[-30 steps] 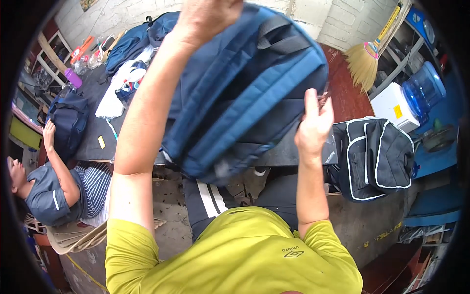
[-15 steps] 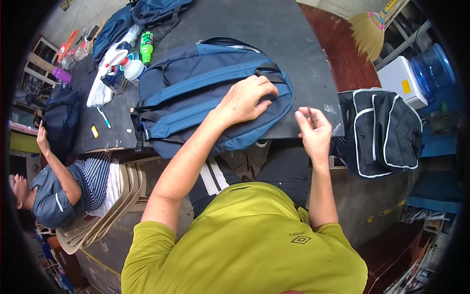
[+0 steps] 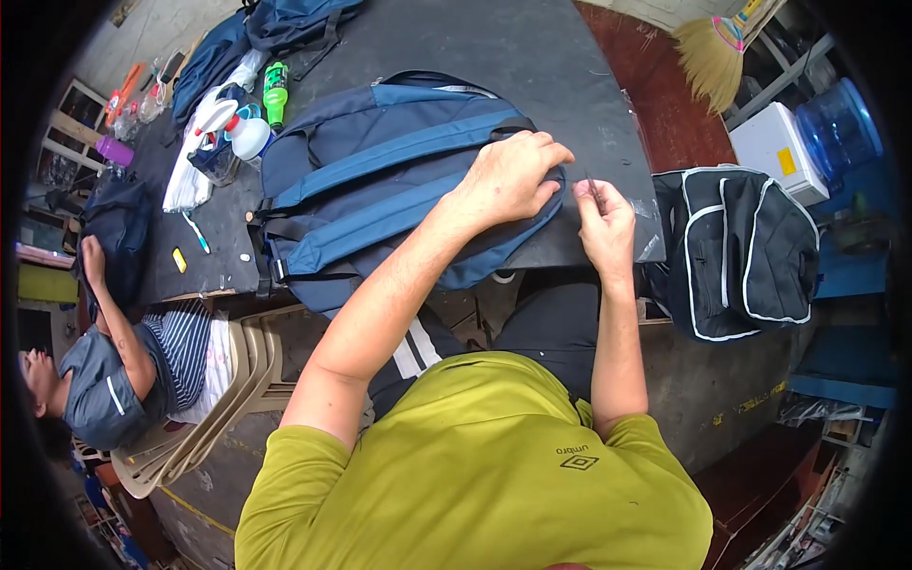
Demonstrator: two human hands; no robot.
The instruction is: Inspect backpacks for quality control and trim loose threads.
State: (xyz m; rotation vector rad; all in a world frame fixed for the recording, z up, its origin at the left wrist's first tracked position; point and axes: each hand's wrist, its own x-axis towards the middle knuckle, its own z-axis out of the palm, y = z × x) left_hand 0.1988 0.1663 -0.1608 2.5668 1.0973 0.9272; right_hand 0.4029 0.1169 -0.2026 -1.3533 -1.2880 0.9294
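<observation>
A blue backpack [image 3: 380, 204] lies with its padded straps up on the dark table. My left hand [image 3: 508, 180] is over the backpack's right end, thumb and forefinger apart and pointing right past its edge. I see nothing held between them. Just to the right, my right hand [image 3: 608, 228] is closed in a pinch around a small, dark, thin pointed tool [image 3: 594, 193]. Its exact kind is too small to tell. The tool's tip points up, near the left fingertips but apart from them.
A black bag with white piping [image 3: 736, 252] stands right of the table [image 3: 532, 57]. Spray bottle [image 3: 249, 138], green bottle [image 3: 275, 93] and yellow piece [image 3: 180, 259] lie left. Another person [image 3: 123, 366] sits at far left by a dark bag [image 3: 114, 228]; a broom [image 3: 712, 57] hangs at back right.
My left hand has moved right, from the backpack's top to its right edge. My right hand has risen slightly, bringing the tool closer to it. The other person's hand has lowered.
</observation>
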